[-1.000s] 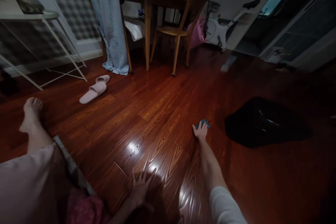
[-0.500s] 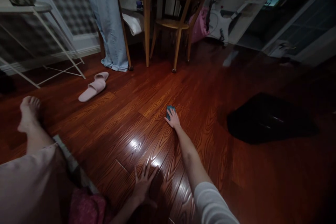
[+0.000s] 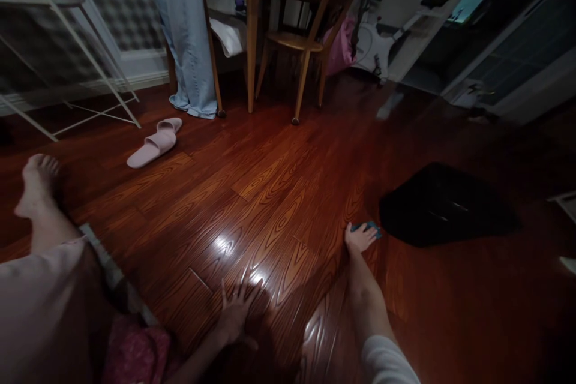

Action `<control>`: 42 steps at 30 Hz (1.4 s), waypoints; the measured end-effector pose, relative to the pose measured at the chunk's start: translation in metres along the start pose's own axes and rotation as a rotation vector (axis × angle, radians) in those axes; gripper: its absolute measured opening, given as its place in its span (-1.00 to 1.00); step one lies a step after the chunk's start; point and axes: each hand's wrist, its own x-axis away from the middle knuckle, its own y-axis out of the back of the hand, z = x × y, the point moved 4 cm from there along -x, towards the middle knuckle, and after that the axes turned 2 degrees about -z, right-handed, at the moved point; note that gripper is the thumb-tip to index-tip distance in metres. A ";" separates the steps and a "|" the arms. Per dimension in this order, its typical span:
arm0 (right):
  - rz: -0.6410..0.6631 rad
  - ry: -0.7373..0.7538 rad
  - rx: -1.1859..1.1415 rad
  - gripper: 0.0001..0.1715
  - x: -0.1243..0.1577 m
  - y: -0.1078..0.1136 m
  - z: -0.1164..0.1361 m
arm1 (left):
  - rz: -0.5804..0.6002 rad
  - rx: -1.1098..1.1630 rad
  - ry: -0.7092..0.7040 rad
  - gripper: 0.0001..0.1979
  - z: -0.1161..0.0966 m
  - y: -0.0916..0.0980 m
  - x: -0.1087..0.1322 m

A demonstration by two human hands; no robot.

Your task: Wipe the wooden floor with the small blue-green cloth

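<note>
My right hand (image 3: 360,238) presses a small blue-green cloth (image 3: 369,228) flat against the shiny wooden floor (image 3: 270,192), its fingers spread over it. Part of the cloth is hidden under the palm, and its edges show around the fingertips. Nearer to me, my left hand (image 3: 234,315) lies on the floor with fingers spread wide and nothing in it. Just beyond the right hand sits a black bag-like object (image 3: 445,207); its exact kind is hard to make out in the dim light.
A pink slipper (image 3: 155,143) lies at left, near a white-legged stand (image 3: 96,87). Behind are jeans (image 3: 186,42) hanging down, a wooden chair (image 3: 297,42), a table (image 3: 252,42) and a white exercise bike (image 3: 375,51). My bare foot (image 3: 38,183) is at far left.
My right hand has swept the cloth rightward and somewhat closer to me, up near the black object. My left hand stays on the floor; the view has shifted slightly.
</note>
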 end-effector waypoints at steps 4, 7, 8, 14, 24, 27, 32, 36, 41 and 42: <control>0.036 0.016 0.005 -0.05 -0.008 -0.005 0.005 | 0.019 -0.006 0.014 0.51 -0.004 0.006 0.002; 0.090 0.109 0.003 -0.05 -0.009 -0.014 0.022 | 0.015 -0.018 0.025 0.49 -0.006 0.010 0.004; 0.111 0.157 -0.001 -0.07 -0.008 -0.017 0.028 | 0.007 -0.018 0.020 0.48 -0.006 0.010 0.005; 0.135 0.222 -0.002 -0.08 0.000 -0.024 0.041 | -0.022 -0.017 -0.003 0.49 -0.003 0.009 0.004; 0.195 0.632 -0.061 -0.27 0.035 -0.048 0.127 | -0.006 -0.029 0.002 0.49 -0.001 0.007 0.005; 0.117 0.483 -0.078 -0.29 0.034 -0.047 0.131 | 0.004 -0.017 0.005 0.48 -0.002 0.007 0.004; 0.084 0.373 -0.064 -0.24 0.046 -0.050 0.155 | 0.017 0.010 0.024 0.49 -0.001 0.003 0.003; 0.176 0.651 -0.089 -0.29 0.079 -0.058 0.196 | -0.007 0.016 0.004 0.47 -0.001 0.001 0.002; 0.240 0.787 -0.128 -0.33 0.088 -0.060 0.209 | -0.004 0.031 0.017 0.53 -0.001 0.002 0.000; 0.219 0.717 -0.126 -0.31 0.084 -0.060 0.207 | -0.009 0.033 0.017 0.53 -0.002 0.004 0.000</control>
